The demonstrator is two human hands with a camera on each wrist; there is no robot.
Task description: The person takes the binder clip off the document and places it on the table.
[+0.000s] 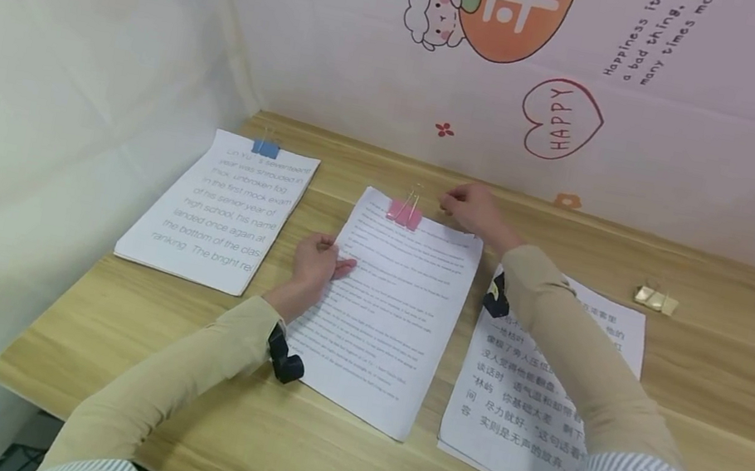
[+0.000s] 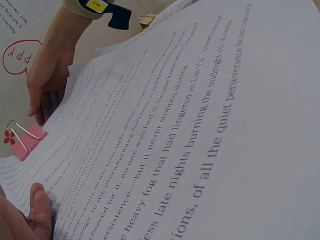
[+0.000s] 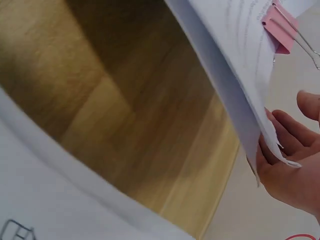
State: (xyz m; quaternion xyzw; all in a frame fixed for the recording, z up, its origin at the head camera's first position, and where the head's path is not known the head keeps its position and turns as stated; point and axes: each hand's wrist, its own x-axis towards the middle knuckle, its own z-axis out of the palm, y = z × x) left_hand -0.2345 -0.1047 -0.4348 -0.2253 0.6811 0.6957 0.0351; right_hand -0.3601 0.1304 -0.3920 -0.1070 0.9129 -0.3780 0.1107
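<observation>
The middle stack (image 1: 390, 313) lies flat on the wooden surface (image 1: 717, 371), a pink clip (image 1: 404, 213) on its top edge. The left hand (image 1: 316, 260) rests on the stack's left edge, fingers lying nearly straight across the paper. The right hand (image 1: 471, 206) is at the top right corner, fingers curled under the sheets there (the right wrist view shows that corner (image 3: 265, 135) lifted over the fingers (image 3: 292, 135)), just beside the pink clip. To the left lies another stack (image 1: 222, 212) with a blue clip (image 1: 265, 148) at its top. On the right, a third stack (image 1: 529, 405) sits partly under the right forearm, which hides much of its text. A gold clip (image 1: 656, 299) lies loose well off to the right. Printed sheeting (image 1: 599, 98) walls the back.
</observation>
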